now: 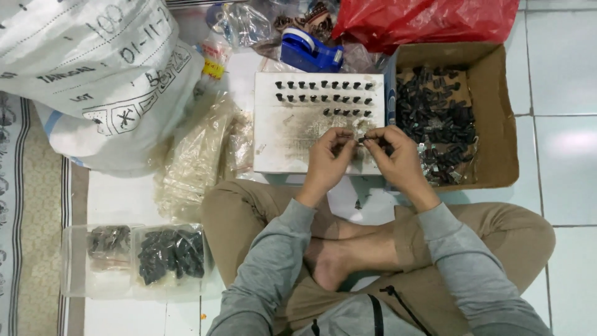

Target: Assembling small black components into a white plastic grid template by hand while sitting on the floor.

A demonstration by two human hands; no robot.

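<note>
The left hand [329, 158] and right hand [395, 158] meet fingertip to fingertip, both pinching one small dark part [361, 140]. Just beyond them lies a white board [280, 143]; right of the right hand, a cardboard box [497, 124] of dark parts.

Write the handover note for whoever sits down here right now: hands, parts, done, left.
Left hand and right hand meet over the white board, pinching a small dark part between the fingertips.
Three rows of black pieces already stand on the board's far half; the near half is bare.
Loose black pieces fill the cardboard box on the right.
Packed bags lie to the left.
</note>
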